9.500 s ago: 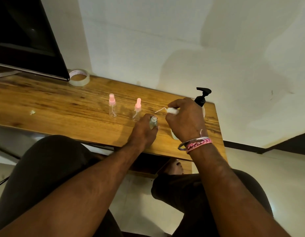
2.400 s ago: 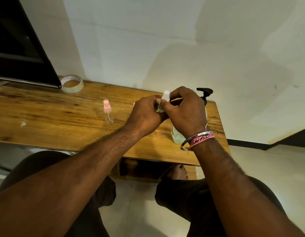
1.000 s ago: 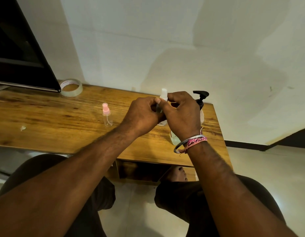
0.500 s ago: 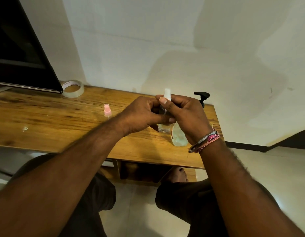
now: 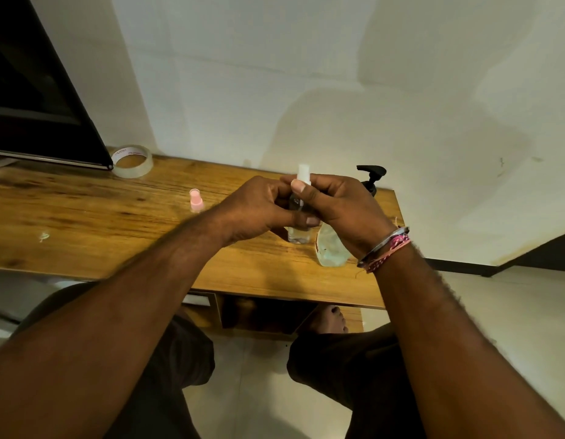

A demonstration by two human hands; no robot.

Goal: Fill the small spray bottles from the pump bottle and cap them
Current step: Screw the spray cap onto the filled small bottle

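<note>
Above the bench [image 5: 84, 223], near its right end, both hands hold one small clear bottle [image 5: 297, 231] upright. The left hand [image 5: 259, 213] curls its fingers round the body, likely to keep it from turning, while the right hand [image 5: 338, 210] pinches the white cap [image 5: 303, 173] at the neck between thumb and fingers, apparently to screw it on. The pump bottle [image 5: 333, 248] stands just behind the right wrist, close for refilling. A pink-capped bottle [image 5: 196, 201] waits further left, well apart. A tape roll [image 5: 132, 161] lies by the wall.
</note>
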